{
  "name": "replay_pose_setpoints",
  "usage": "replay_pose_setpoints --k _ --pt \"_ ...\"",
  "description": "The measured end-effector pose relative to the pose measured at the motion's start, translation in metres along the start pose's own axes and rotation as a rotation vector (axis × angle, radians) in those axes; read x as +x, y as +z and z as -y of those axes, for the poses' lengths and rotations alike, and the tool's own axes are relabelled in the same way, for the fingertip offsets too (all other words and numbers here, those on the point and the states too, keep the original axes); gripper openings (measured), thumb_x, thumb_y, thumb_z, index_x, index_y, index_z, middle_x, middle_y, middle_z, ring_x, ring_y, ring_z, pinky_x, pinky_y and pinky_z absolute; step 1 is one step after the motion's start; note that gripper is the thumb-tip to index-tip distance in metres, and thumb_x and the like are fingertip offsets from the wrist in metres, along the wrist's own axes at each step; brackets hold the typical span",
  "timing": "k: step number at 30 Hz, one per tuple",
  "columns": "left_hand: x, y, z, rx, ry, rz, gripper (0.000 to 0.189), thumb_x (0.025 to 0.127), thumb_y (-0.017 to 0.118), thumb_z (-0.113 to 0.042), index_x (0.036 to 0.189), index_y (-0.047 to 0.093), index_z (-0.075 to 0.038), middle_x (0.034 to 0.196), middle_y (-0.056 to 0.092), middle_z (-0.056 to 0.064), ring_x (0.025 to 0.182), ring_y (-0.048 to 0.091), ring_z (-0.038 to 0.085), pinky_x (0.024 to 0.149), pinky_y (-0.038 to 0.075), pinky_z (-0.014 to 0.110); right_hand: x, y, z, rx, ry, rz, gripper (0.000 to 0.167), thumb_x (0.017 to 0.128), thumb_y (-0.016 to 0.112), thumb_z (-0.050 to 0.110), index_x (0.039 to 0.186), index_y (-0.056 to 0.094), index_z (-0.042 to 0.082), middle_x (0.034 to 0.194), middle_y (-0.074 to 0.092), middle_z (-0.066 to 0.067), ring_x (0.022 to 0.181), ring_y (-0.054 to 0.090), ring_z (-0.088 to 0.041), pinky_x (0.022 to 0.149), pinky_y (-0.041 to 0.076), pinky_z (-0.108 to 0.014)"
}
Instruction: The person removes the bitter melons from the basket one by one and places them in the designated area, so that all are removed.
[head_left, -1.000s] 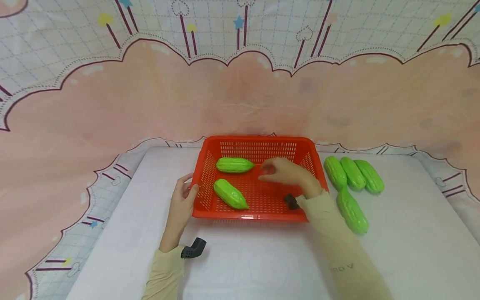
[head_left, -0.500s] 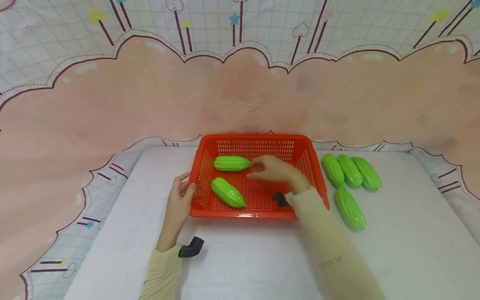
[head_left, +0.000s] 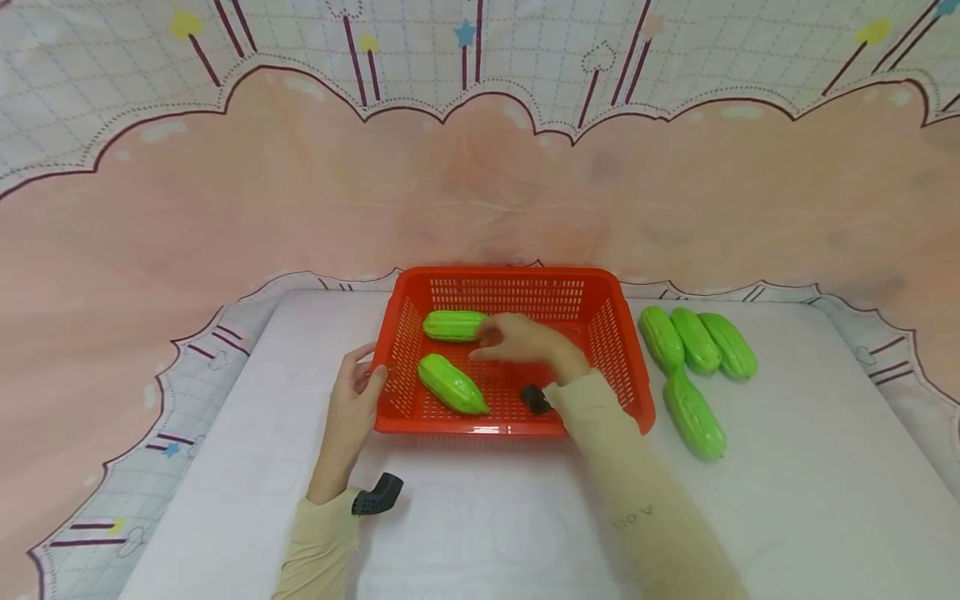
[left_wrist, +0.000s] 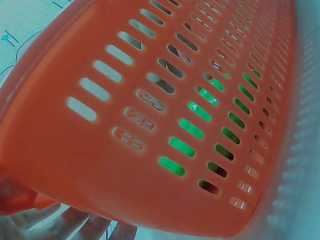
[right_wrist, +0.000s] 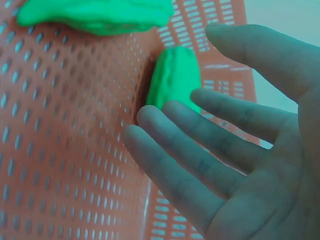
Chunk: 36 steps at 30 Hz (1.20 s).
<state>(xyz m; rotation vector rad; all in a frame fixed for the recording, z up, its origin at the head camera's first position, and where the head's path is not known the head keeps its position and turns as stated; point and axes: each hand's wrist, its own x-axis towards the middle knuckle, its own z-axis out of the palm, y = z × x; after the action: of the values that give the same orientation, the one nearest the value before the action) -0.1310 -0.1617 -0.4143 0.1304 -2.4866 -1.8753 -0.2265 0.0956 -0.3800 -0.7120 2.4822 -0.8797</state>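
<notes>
A red plastic basket [head_left: 495,428] with slotted walls stands on the table. Inside lie two glossy green bitter melons: the rear bitter melon [head_left: 448,326] sideways near the back, the front bitter melon [head_left: 452,384] slanted ahead of it. My left hand [head_left: 354,398] holds the basket's left rim, fingers [left_wrist: 75,223] partly hidden beneath the rim in the left wrist view. My right hand [head_left: 521,340] is over the basket, overlapping the pointed end of the rear bitter melon in the head view. Its fingers [right_wrist: 170,175] are spread and nothing is held; the right wrist view shows both melons beyond them.
Several more bitter melons [head_left: 696,340] lie on the white table [head_left: 480,525] right of the basket, one [head_left: 694,417] of them nearer the front. A patterned cloth backdrop [head_left: 495,192] hangs behind the table.
My right hand has moved left across the basket, from its middle to the rear bitter melon's end. The left hand stays at the left rim. The whole view has shifted slightly.
</notes>
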Motion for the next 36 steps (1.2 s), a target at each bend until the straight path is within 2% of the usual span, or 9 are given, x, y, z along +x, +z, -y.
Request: replay_pose_setpoints --k 11,17,23,29,36 --pt "0.0 -0.001 -0.002 -0.007 0.0 0.003 0.049 0.105 0.049 -0.023 0.15 0.034 -0.011 0.136 0.054 0.022 0.12 0.058 0.034 0.1 0.05 0.046 0.017 0.012 0.008 0.02 0.015 0.062 0.051 0.093 0.07 0.031 0.132 0.058 0.002 0.123 0.066 -0.009 0.113 0.061 -0.022 0.101 0.049 -0.036" --pt "0.001 -0.001 -0.002 0.0 0.008 -0.005 0.05 0.105 0.05 -0.024 0.15 0.035 -0.011 0.136 0.055 0.021 0.12 0.058 0.033 0.101 0.05 0.044 0.025 0.015 0.013 0.032 0.03 0.1 0.048 0.091 0.071 0.031 0.129 0.06 0.002 0.117 0.066 -0.008 0.106 0.06 -0.021 0.096 0.051 -0.034" --pt "0.0 -0.001 -0.002 -0.002 0.007 -0.005 0.05 0.105 0.05 -0.024 0.15 0.035 -0.01 0.135 0.055 0.022 0.119 0.058 0.033 0.099 0.052 0.04 0.031 0.021 0.016 0.023 0.045 0.147 0.049 0.09 0.072 0.035 0.127 0.061 0.005 0.115 0.066 -0.006 0.101 0.061 -0.018 0.09 0.052 -0.03" --pt "-0.001 -0.001 -0.002 -0.002 0.002 -0.008 0.049 0.105 0.05 -0.023 0.15 0.035 -0.011 0.134 0.056 0.022 0.118 0.058 0.032 0.096 0.054 0.034 0.036 0.025 0.016 0.024 0.036 0.173 0.055 0.088 0.074 0.033 0.13 0.059 0.002 0.117 0.066 -0.007 0.102 0.061 -0.018 0.092 0.052 -0.029" --pt "-0.003 -0.001 -0.002 -0.009 -0.009 -0.002 0.05 0.104 0.05 -0.024 0.15 0.035 -0.011 0.135 0.055 0.022 0.119 0.058 0.034 0.098 0.053 0.04 0.037 0.027 0.02 -0.013 0.018 0.2 0.05 0.088 0.073 0.031 0.128 0.062 0.003 0.118 0.066 -0.008 0.106 0.06 -0.019 0.095 0.051 -0.03"
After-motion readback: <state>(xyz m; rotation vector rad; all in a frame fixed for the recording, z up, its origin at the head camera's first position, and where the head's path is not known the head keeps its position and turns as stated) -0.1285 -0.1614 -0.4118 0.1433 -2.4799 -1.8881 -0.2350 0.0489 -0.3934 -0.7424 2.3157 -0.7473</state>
